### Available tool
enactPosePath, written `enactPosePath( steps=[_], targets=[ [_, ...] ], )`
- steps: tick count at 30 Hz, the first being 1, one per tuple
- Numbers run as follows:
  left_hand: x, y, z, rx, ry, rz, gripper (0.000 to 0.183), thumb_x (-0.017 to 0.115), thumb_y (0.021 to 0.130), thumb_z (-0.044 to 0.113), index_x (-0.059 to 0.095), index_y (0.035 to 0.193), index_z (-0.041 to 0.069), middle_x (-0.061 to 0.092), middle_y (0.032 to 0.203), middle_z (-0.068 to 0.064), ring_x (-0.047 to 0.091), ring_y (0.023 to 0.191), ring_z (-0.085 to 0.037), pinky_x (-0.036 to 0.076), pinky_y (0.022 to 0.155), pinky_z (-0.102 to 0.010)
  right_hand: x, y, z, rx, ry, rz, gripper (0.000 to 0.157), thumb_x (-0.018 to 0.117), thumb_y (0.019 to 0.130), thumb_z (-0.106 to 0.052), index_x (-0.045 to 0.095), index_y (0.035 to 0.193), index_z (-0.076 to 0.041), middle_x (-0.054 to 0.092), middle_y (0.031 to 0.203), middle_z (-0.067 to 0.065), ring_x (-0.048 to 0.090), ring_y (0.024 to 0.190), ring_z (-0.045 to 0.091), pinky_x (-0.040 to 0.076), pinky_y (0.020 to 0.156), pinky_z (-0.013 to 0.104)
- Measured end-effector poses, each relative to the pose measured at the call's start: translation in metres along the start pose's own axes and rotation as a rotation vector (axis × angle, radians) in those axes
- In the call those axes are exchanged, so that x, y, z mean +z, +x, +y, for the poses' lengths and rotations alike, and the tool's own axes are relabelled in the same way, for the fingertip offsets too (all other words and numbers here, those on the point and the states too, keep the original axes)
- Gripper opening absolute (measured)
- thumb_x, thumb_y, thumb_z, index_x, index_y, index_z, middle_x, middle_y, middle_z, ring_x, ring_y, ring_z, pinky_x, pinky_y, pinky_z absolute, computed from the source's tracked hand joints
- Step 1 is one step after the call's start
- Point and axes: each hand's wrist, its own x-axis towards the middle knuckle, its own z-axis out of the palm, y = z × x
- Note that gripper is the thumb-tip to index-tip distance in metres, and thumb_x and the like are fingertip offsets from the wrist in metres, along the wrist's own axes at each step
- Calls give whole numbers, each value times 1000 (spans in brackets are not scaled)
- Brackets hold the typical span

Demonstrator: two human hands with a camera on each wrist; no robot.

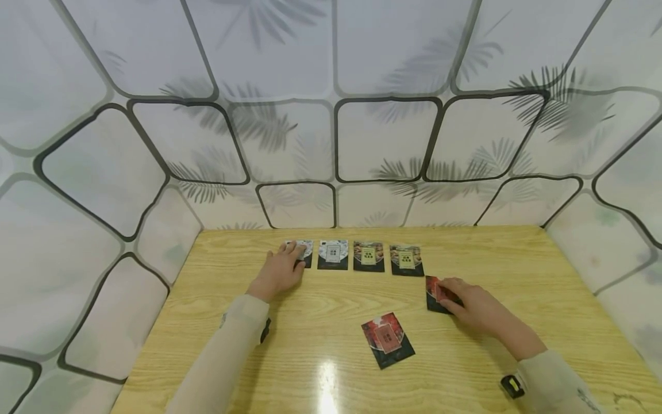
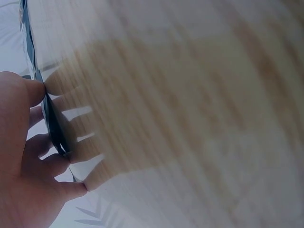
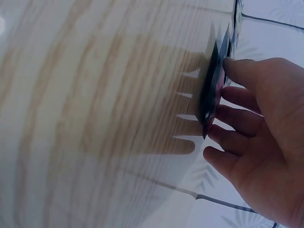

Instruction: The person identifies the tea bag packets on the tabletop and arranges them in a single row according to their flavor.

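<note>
Red packet (image 1: 432, 296) on the surface (image 1: 320, 305), under the right grip's (image 1: 478, 307) fingertips.
Right grip is partly open, fingers loosely bent on the packet; left grip (image 1: 281, 271) is spread, touching the leftmost white packet (image 1: 308, 260). Rightward of that run a second white packet (image 1: 333, 255) and two yellow packets (image 1: 369, 256), in a row. Another red packet (image 1: 388, 339) lies nearer the person, turned askew.

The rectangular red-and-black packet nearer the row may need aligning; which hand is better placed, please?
Probably the right hand: it touches that packet; the left hand rests on the leftmost rectangular white-and-black packet.
</note>
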Motion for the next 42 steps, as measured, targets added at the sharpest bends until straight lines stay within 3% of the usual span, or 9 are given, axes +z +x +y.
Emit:
enactPosePath(
  steps=[5,11,17,22,27,37,42],
  targets=[
    [1,0,0,2,7,0,56,43,113,34,37,165,13,29,172,-22,27,158,-48,24,121,-78,1,0,0,1,25,5,49,71,102,-23,60,142,2,63,139,29,70,113,44,58,94,60],
    [2,1,0,1,13,2,56,43,113,34,36,165,14,29,172,-21,27,158,-47,24,121,-78,2,2,3,32,18,4,53,69,103,-20,54,148,4,53,148,37,51,136,60,49,105,70],
    [4,2,-2,3,8,0,56,43,113,33,37,165,14,29,172,-22,27,158,-48,23,121,-78,1,8,10,25,8,3,53,67,103,-17,53,149,7,51,151,37,44,140,62,44,108,73],
    [4,1,-2,0,1,-1,56,43,113,33,36,166,14,28,172,-22,26,159,-48,22,122,-78,2,15,17,3,16,14,49,68,103,-14,54,146,6,53,146,39,54,131,61,50,102,71],
    [4,1,-2,-1,0,1,56,43,113,33,37,165,14,28,172,-22,26,159,-48,22,122,-78,1,21,21,-7,40,24,46,68,102,-11,54,144,4,57,138,38,69,108,49,58,86,62],
    [3,1,0,-8,-9,6,56,43,113,34,36,166,14,28,173,-21,25,159,-47,21,122,-78,-1,33,30,5,38,22,45,65,102,-12,54,144,3,60,135,33,70,97,37,58,80,56],
    [4,2,-1,-4,2,9,56,43,114,34,37,166,15,29,172,-21,26,159,-47,22,122,-78,-3,38,32,5,32,13,46,65,103,-11,53,144,5,58,137,35,71,98,40,58,83,59]
  ],
)
